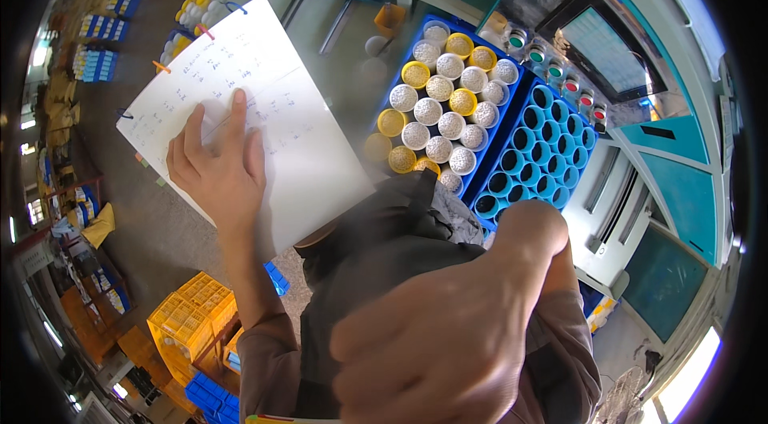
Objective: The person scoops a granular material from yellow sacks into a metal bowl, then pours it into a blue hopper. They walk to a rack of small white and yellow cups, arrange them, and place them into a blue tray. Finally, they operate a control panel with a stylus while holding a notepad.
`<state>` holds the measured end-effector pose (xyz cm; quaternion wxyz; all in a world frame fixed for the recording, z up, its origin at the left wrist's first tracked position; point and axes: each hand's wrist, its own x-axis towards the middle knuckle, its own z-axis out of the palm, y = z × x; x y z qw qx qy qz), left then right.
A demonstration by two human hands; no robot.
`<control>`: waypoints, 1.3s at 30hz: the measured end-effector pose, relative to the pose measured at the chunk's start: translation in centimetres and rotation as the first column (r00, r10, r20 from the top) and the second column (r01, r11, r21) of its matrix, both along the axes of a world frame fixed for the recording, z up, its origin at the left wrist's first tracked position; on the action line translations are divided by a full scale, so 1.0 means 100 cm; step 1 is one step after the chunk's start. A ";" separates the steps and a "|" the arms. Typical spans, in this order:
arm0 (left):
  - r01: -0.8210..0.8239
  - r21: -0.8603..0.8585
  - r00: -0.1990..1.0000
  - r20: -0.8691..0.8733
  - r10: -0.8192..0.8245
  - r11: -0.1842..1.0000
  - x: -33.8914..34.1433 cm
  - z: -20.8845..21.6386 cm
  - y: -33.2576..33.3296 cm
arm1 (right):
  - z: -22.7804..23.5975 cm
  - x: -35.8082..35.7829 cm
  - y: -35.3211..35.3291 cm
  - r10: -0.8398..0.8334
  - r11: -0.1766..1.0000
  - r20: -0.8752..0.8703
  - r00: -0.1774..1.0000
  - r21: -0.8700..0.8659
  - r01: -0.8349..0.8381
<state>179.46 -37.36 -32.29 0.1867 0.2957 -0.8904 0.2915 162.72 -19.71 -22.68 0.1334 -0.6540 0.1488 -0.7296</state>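
An open ring-bound notebook (312,176) with handwritten white pages lies tilted in front of me. My left hand (212,156) rests on it, palm down, index finger stretched along the writing and the other fingers partly bent. Close to the camera, low in the picture, my right hand (432,344) is raised with its fingers curled in. It is somewhat blurred, and whatever its fingers may hold is hidden. Beyond the notebook to the right, a blue crate holds several white and yellow cups (428,112) filled with pale granules. Beside it sits another blue crate of light-blue tubes (544,144), dark inside.
A teal and white machine has a touch screen (604,40) and a row of red and green buttons (570,86). Yellow plastic crates (192,316) stand on the floor at lower left, near blue bins (212,398). More white and yellow cups (200,6) are at the far left.
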 end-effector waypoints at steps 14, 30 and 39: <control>0.031 -0.016 0.995 0.094 -0.029 0.999 -0.011 0.000 -0.016 | -0.148 -0.149 0.119 -0.926 -0.186 -0.377 0.017 0.496 0.848; 0.064 -0.121 0.988 0.151 -0.046 0.991 -0.009 -0.007 -0.030 | -0.180 -0.221 0.172 -0.663 -0.667 -0.409 -0.627 -0.058 0.743; 0.086 -0.103 0.989 0.127 -0.073 0.991 -0.012 -0.008 -0.027 | -0.192 -0.218 0.174 -0.687 -0.635 -0.407 -0.602 -0.067 0.770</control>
